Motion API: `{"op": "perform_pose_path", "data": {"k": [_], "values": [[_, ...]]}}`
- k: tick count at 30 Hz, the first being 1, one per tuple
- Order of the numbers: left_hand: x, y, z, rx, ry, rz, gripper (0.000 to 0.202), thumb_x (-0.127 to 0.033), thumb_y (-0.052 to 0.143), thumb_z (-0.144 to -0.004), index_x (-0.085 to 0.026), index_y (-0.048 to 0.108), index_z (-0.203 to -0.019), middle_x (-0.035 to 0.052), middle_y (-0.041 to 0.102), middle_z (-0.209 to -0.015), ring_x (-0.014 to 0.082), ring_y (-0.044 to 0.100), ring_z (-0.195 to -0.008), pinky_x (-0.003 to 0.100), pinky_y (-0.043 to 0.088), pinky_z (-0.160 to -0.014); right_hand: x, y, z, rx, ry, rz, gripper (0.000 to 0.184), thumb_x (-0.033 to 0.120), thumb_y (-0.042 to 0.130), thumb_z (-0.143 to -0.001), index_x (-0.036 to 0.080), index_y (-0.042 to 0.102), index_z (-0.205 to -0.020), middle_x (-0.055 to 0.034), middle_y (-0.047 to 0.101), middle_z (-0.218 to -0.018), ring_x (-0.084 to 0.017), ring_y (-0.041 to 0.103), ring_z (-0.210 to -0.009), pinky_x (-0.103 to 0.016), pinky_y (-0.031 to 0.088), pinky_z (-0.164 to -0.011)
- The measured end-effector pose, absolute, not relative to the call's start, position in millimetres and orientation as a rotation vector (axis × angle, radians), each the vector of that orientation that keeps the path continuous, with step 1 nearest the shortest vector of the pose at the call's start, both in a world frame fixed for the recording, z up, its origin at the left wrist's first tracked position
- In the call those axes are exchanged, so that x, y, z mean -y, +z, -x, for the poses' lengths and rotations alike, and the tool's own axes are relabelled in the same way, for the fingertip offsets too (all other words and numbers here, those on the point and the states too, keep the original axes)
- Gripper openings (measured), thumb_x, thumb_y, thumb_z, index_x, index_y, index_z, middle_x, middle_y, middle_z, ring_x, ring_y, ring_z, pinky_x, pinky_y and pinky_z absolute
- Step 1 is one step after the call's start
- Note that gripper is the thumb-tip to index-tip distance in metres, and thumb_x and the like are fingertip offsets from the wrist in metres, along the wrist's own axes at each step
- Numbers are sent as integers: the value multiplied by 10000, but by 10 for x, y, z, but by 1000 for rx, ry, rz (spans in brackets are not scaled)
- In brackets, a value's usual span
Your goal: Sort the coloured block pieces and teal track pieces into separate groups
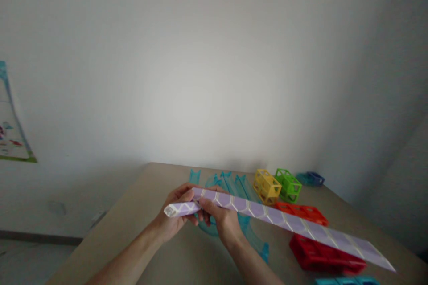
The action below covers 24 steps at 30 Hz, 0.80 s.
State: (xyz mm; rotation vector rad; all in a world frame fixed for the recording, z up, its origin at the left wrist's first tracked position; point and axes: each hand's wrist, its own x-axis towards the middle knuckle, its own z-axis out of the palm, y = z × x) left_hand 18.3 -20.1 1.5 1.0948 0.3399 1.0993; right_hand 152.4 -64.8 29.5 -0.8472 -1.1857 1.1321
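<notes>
A long lilac strip with white hexagon lines (264, 211) stretches from my hands toward the lower right, its far end hanging in the air above the table. At its near end is a short, tube-like wrapped piece (182, 209) in the same pattern, with a whitish crumpled tip. My left hand (172, 222) is closed around this wrapped piece. My right hand (222, 218) pinches the strip close beside it, thumb on top. Some fingertips are hidden beneath the strip, and whether the two lilac parts are one piece I cannot tell.
On the table (133, 213) behind and below my hands lie clear teal track pieces (247, 189). To the right are yellow (266, 186), green (288, 185), orange (302, 213) and red (321, 256) block frames. Blue pieces (310, 179) sit at the back right, near the wall.
</notes>
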Motion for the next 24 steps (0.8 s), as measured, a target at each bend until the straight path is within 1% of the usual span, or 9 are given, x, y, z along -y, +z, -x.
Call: {"op": "perform_pose_path", "data": {"k": [3, 5, 10, 12, 14, 17, 19, 22, 24], "values": [[216, 31, -202, -375, 1099, -1113, 288, -391, 616, -830, -112, 616, -900, 61, 664, -565, 163, 636, -469, 212, 505, -406, 637, 238, -1500, 1145, 1107, 804, 256, 392, 686, -722, 175, 575, -799, 42, 560, -456, -115, 469, -378, -225, 348, -382], [220, 36, -214, -406, 1112, -1114, 329, -428, 629, -811, -106, 619, -876, 65, 664, -553, 160, 629, -454, 209, 497, -405, 617, 208, -1512, 1143, 1084, 798, 259, 407, 672, -745, 176, 558, -777, 39, 557, -458, -119, 486, -388, -228, 370, -393], [211, 20, -235, -453, 1170, -1064, 329, -422, 685, -761, -109, 637, -852, 48, 667, -606, 153, 631, -504, 206, 505, -395, 602, 202, -1588, 1264, 944, 933, 224, 392, 652, -789, 185, 567, -797, 46, 561, -517, -99, 457, -403, -219, 336, -401], [208, 8, -238, -464, 1178, -1042, 324, -413, 695, -753, -108, 650, -853, 37, 659, -627, 135, 612, -502, 199, 501, -382, 611, 208, -1617, 1339, 821, 977, 198, 373, 661, -789, 191, 588, -815, 28, 600, -577, -112, 497, -455, -229, 372, -450], [206, -3, -238, -479, 1189, -1022, 325, -410, 710, -737, -109, 659, -846, 19, 640, -627, 107, 577, -473, 190, 494, -377, 616, 207, -1640, 1436, 665, 1005, 177, 354, 667, -786, 189, 621, -832, -4, 638, -655, -141, 560, -555, -251, 423, -541], [197, -10, -236, -517, 1211, -1005, 333, -415, 734, -708, -114, 662, -830, 5, 628, -641, 94, 558, -472, 195, 497, -394, 609, 207, -1671, 1560, 432, 1014, 168, 346, 648, -798, 187, 646, -851, -29, 644, -725, -163, 579, -636, -275, 441, -615], [180, -9, -234, -550, 1260, -999, 328, -419, 733, -706, -117, 659, -810, 1, 626, -641, 101, 567, -496, 198, 495, -412, 603, 219, -1692, 1681, 347, 933, 223, 356, 633, -802, 185, 645, -944, -48, 638, -794, -180, 581, -691, -295, 451, -655], [142, -14, -232, -593, 1372, -964, 304, -418, 724, -717, -127, 648, -758, -17, 604, -606, 100, 557, -513, 195, 482, -435, 606, 245, -1707, 1885, 293, 773, 453, 365, 643, -786, 182, 573, -1195, -95, 615, -956, -231, 577, -861, -348, 471, -765], [122, -23, -233, -590, 1407, -935, 291, -409, 725, -720, -130, 646, -739, -25, 595, -598, 88, 539, -516, 183, 465, -448, 614, 248, -1698, 1898, 268, 755, 502, 350, 635, -798, 189, 534, -1262, -107, 596, -990, -239, 564, -904, -360, 476, -793]]}}
